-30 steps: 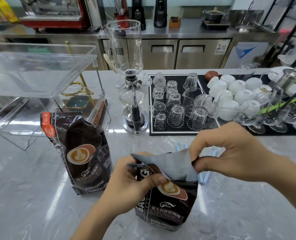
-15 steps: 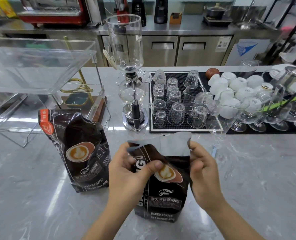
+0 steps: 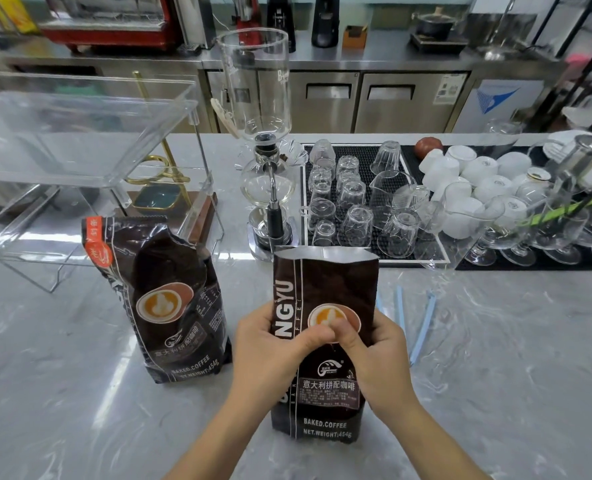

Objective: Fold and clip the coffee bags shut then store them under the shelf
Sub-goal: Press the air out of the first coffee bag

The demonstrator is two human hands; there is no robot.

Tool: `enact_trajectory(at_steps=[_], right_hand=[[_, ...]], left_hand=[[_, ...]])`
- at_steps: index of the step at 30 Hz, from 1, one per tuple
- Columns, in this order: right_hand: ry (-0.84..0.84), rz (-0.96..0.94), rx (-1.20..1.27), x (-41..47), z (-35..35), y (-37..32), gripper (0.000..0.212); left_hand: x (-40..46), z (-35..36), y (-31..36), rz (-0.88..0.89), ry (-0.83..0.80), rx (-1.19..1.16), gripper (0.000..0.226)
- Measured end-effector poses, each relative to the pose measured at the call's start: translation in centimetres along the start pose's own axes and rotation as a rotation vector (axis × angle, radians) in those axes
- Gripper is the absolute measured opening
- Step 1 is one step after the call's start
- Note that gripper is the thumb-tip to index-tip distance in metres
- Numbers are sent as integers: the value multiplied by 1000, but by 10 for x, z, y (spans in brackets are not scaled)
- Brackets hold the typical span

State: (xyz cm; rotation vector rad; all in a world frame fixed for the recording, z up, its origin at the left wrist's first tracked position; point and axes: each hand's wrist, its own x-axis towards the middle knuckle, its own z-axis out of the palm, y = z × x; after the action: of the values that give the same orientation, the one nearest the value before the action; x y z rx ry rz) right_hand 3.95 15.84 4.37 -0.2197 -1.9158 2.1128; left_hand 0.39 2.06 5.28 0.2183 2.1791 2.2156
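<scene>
A dark brown coffee bag (image 3: 325, 282) stands upright on the marble counter in front of me, its top flat and open with a silver inner edge. My left hand (image 3: 270, 348) grips its left side and my right hand (image 3: 374, 355) grips its right side, both thumbs pressed together on the front at mid-height. A second coffee bag (image 3: 162, 299) stands to the left, its torn top open. Light blue clips (image 3: 422, 327) lie on the counter behind my right hand. The clear acrylic shelf (image 3: 79, 133) stands at the back left.
A glass siphon coffee maker (image 3: 263, 161) stands just behind the held bag. A black mat (image 3: 370, 157) with several upturned glasses, white cups (image 3: 460, 174) and stemmed glasses (image 3: 516, 233) fill the right back. A brass stand on a wooden base (image 3: 169, 195) sits under the shelf.
Both hands slid down from the bag's top to its middle. The bag's top, earlier pulled open and crumpled, now stands flattened and straight.
</scene>
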Motion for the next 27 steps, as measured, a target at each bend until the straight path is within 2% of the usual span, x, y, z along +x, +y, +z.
enact_trajectory(at_steps=[3, 8, 15, 19, 23, 27], right_hand=[[5, 13, 0, 1, -1, 4, 38], [-5, 38, -34, -7, -1, 10, 10], [-46, 51, -23, -32, -3, 18, 20], [-8, 42, -40, -30, -3, 21, 27], [29, 52, -47, -22, -3, 23, 20], [31, 36, -107, -18, -2, 24, 20]], left_hand=[[-5, -1, -8, -31, -55, -10, 28], [-11, -4, -17, -37, -53, -65, 25], [-22, -12, -28, -91, -114, -130, 22], [-23, -11, -31, -65, -106, -123, 38], [-19, -6, -37, -53, -15, -39, 19], [-16, -3, -38, -54, 48, 48, 16]])
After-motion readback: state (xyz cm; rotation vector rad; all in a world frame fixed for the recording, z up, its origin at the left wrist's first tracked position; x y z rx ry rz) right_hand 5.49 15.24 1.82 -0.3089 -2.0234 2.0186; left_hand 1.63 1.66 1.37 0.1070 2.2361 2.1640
